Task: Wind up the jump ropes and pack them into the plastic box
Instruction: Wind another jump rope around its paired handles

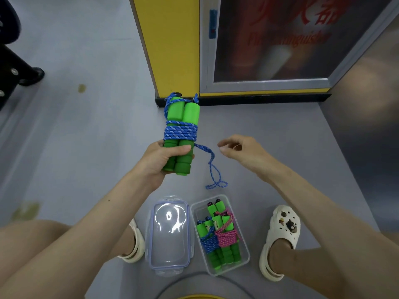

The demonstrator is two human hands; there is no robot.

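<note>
- I see the left hand wrapped round the lower ends of two green handles, thumb across the front, holding them upright above the floor.
- The right hand hangs just to the right, fingers loosely bent and holding nothing.
- The rope is a blue braided cord with paler flecks, wound in tight turns round the middle of the handles, with a strand looped over their tops.
- A loose tail drops from the coil, apart from the right hand, and ends in a small loop.
- The handles are matt, foam-like cylinders with a stepped grip at the bottom.
- The box, clear plastic with rounded corners, sits on the grey floor between my feet.
- Inside lie two more green-handled ropes: a blue bundle and a pink bundle, side by side.
- The lid, clear with a blue seal and clip tabs, lies flat just left of the box.
- Behind a yellow post, a glazed cabinet bears blurred red writing; I read roughly "Fire Extinguisher".
</note>
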